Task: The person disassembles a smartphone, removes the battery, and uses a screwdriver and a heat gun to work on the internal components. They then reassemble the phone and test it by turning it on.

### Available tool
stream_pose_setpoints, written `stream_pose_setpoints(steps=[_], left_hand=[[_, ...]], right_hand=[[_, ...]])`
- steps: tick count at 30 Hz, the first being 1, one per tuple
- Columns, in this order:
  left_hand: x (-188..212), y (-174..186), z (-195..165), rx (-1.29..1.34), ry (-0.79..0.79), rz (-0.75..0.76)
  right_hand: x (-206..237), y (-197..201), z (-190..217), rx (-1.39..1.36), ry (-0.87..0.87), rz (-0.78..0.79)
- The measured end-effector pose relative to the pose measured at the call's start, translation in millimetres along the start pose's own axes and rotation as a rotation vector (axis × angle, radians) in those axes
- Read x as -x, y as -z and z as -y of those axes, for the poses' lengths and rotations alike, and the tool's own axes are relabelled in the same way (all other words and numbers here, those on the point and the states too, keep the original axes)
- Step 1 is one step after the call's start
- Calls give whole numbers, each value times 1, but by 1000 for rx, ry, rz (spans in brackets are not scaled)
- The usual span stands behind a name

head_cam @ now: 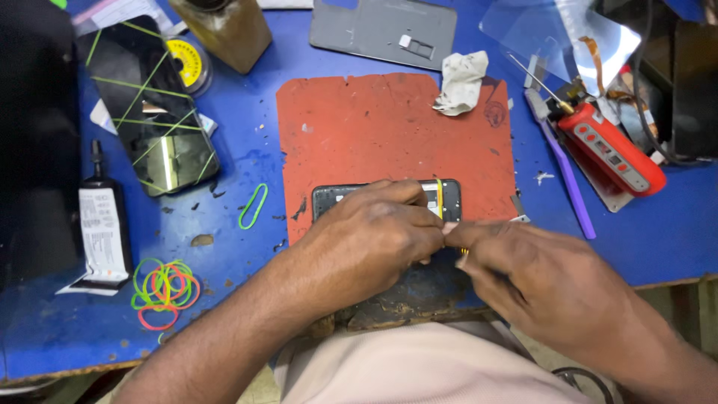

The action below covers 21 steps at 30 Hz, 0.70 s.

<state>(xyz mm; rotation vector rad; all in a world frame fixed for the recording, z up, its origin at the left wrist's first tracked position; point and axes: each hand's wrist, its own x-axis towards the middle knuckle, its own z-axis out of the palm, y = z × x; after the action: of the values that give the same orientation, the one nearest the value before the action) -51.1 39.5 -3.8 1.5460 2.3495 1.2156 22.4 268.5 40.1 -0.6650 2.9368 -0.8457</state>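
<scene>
A dark phone body (pixel 333 199) lies on a red work mat (pixel 389 127), with a yellow rubber band (pixel 440 198) wrapped around its right end. My left hand (pixel 370 239) rests over the phone and covers most of it, fingers pressed on its near edge. My right hand (pixel 538 273) meets it at the phone's lower right corner, fingertips pinched on the yellow band. Both hands hide the phone's near side.
A second phone bound with green bands (pixel 153 112) lies at the left. Loose coloured rubber bands (pixel 164 284), a single green band (pixel 253 206), a black glue tube (pixel 105 224), a crumpled cloth (pixel 460 78), a purple tool (pixel 568 176), a red device (pixel 617 146) and a grey panel (pixel 385 30) surround the mat.
</scene>
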Motion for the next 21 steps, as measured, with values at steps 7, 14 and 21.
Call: stream_pose_setpoints(steps=[7,14,21], left_hand=[[-1,0,1,-9,2,24],[-1,0,0,13,-10,7],[0,0,1,20,-14,-11]], right_hand=[[4,-7,-1,16,-164,-37],[0,-2,6,-21,22,-107],[2,-2,3,-40,61,-23]])
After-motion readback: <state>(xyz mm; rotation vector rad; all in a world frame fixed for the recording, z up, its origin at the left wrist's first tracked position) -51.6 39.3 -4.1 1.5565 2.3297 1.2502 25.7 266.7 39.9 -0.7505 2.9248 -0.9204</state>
